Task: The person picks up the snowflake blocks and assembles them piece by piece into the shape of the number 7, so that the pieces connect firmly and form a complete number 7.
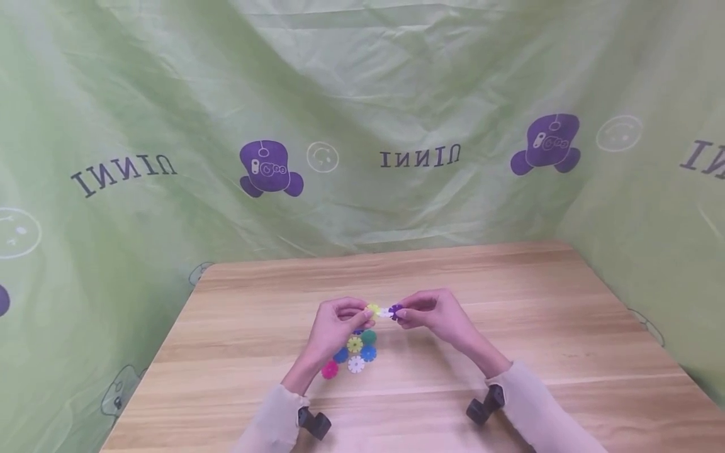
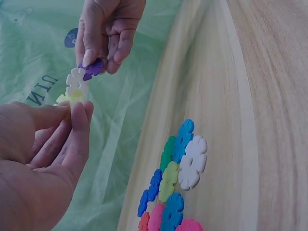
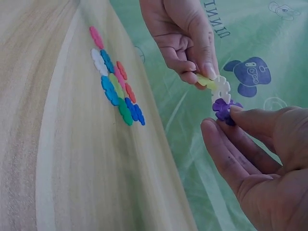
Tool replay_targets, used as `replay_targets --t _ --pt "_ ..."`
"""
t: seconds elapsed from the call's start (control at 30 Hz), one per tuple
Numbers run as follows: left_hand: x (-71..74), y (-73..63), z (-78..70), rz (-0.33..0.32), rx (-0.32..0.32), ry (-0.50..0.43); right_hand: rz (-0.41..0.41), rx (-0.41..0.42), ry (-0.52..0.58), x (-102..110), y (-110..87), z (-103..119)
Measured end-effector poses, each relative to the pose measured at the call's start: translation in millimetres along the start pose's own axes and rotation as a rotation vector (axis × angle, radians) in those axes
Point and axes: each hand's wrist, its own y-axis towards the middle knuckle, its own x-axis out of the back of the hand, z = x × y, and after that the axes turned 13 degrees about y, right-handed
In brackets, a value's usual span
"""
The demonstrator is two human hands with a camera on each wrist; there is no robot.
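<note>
Left hand point(image 1: 333, 328) pinches a yellow disc point(image 1: 372, 309), right hand point(image 1: 440, 314) a purple disc point(image 3: 222, 109), over a wood-grain table point(image 1: 408, 399); green printed fabric point(image 1: 362, 94) spans 9 to 3 o'clock.

Behind and to both sides of a table point(image 1: 430, 402) with light wood grain, a pale green cloth point(image 1: 362, 75) with creases and hanging folds. Printed across it, purple cartoon figures point(image 1: 552, 145), white-outlined circles point(image 1: 323, 156) and dark capital lettering point(image 1: 420, 156); lower down at the left, close by the table's edge, an outlined figure point(image 1: 118, 387) in thin dark line.
</note>
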Motion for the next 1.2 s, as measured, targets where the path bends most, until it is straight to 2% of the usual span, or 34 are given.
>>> replay_targets --t 0.13,0.3,0.5,0.6,0.67,0.8,0.97,1.1,1.2 --pt "7.1 -0.9 2.6 0.027 -0.02 0.04 -0.022 0.008 0.003 -1 1.2 -2" --pt "28.0 -3.9 10.3 0.031 -0.038 0.243 -0.046 0.016 -0.024 2 0.3 -2" --pt "53.8 -6.0 23.6 -0.032 -0.015 0.472 -0.062 0.016 -0.041 9 -2.4 1" --pt "64.0 -7.0 28.9 -0.039 -0.024 0.554 -0.059 0.02 -0.047 12 -4.0 2" --pt "70.1 -8.5 32.6 -0.029 -0.049 0.608 -0.057 0.025 -0.048 13 -5.1 3" --pt "80.0 -11.7 42.0 -0.003 -0.059 0.7 -0.048 0.026 -0.037 13 -6.4 4" --pt "88.5 -12.9 51.7 -0.008 -0.027 0.737 -0.048 0.026 -0.033 14 -6.6 5" --pt "92.5 -11.1 55.5 -0.013 -0.024 0.739 -0.055 0.028 -0.038 15 -7.8 5" --pt "95.0 -10.6 58.4 -0.004 -0.029 0.776 -0.05 0.023 -0.038 16 -8.0 5"
